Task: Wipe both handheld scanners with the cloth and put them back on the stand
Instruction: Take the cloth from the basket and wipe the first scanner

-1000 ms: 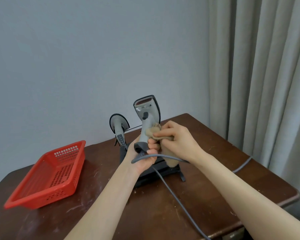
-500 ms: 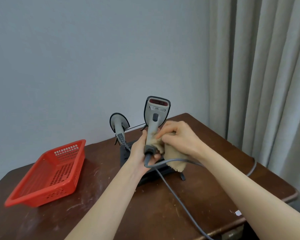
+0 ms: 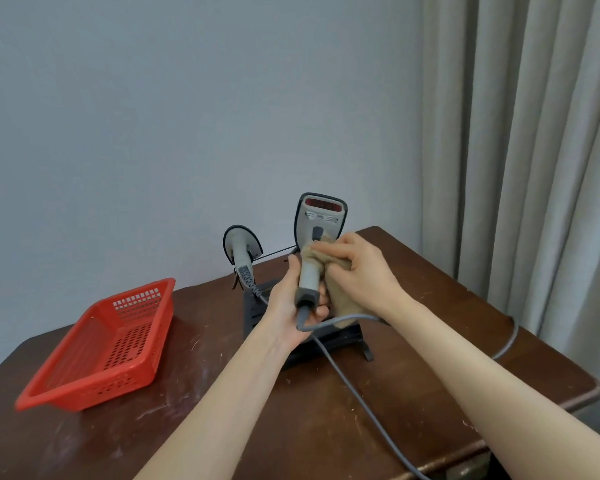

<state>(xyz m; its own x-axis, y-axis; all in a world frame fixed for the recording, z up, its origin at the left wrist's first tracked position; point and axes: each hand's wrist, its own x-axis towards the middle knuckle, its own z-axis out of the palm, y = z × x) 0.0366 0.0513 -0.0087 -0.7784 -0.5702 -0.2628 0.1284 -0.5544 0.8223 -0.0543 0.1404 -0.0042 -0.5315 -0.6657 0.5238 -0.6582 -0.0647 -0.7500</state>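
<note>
My left hand (image 3: 293,306) grips the lower handle of a grey handheld scanner (image 3: 317,230), held upright above the black stand (image 3: 253,311) with its red scan window facing me. A tan cloth (image 3: 340,292) is bunched in my right hand (image 3: 361,271), which presses it against the scanner's handle just below the trigger. The scanner's grey cable (image 3: 364,407) loops from its base and runs toward me across the table. A second grey scanner (image 3: 241,251) sits in the stand at the left, its coiled cable hanging down.
A red plastic basket (image 3: 97,344) lies on the left of the dark wooden table (image 3: 222,420). Grey curtains (image 3: 520,150) hang at the right, and a plain wall stands behind. The table's right edge lies near the curtain.
The held scanner has turned from tilted left to upright and facing me. My right hand with the cloth has slid up the handle toward the trigger.
</note>
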